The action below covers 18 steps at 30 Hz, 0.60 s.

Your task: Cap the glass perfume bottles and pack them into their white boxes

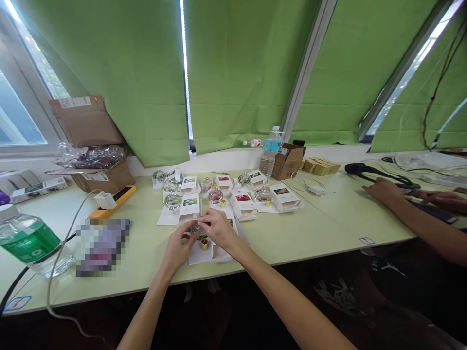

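My left hand [178,248] and my right hand [216,229] meet over a white paper sheet [204,257] near the table's front edge. Their fingertips pinch a small round glass jar [198,231], partly hidden by my fingers. A gold cap [204,244] stands on the sheet just below the jar, touching neither hand. Farther back, several similar glass jars, such as one with pink contents [215,195], stand among white card boxes [243,204] with printed pictures. Another small gold cap [222,203] sits between them.
A co-worker's hands [386,190] rest at the right near a black cable-linked device [379,172]. A large water bottle [31,238], a pixelated blurred object [102,246] and an orange power strip [113,201] lie left. Cardboard boxes [104,175] stand at the back left.
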Each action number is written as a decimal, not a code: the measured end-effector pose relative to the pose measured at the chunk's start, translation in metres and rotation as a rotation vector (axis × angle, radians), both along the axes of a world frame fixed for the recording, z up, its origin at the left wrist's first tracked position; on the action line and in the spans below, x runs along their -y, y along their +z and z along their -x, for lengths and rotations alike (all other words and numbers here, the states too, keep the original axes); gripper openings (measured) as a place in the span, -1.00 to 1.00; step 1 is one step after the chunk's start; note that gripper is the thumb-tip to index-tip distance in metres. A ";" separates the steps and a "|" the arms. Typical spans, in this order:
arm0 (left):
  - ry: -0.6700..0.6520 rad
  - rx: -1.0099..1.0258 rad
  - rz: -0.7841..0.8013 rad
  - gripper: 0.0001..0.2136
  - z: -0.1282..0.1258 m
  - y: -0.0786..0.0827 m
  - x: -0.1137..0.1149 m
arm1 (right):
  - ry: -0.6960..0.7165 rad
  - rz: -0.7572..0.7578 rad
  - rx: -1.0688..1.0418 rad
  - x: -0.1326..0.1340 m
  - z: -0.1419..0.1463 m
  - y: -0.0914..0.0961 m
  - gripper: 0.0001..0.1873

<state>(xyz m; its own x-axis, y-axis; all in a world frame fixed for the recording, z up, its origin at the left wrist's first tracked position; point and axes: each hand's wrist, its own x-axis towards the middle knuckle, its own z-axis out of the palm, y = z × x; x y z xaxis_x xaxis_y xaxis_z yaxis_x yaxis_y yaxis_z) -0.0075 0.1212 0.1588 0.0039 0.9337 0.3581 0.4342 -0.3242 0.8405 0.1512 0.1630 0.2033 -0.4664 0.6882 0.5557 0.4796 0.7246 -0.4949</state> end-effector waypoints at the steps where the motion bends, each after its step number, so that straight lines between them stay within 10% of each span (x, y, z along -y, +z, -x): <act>1: 0.001 -0.001 0.000 -0.68 0.000 0.000 0.000 | -0.004 0.005 -0.009 0.000 0.000 -0.001 -0.79; 18: -0.007 0.003 0.007 -0.68 0.001 -0.002 -0.001 | 0.001 0.060 0.026 -0.005 -0.002 0.008 -0.77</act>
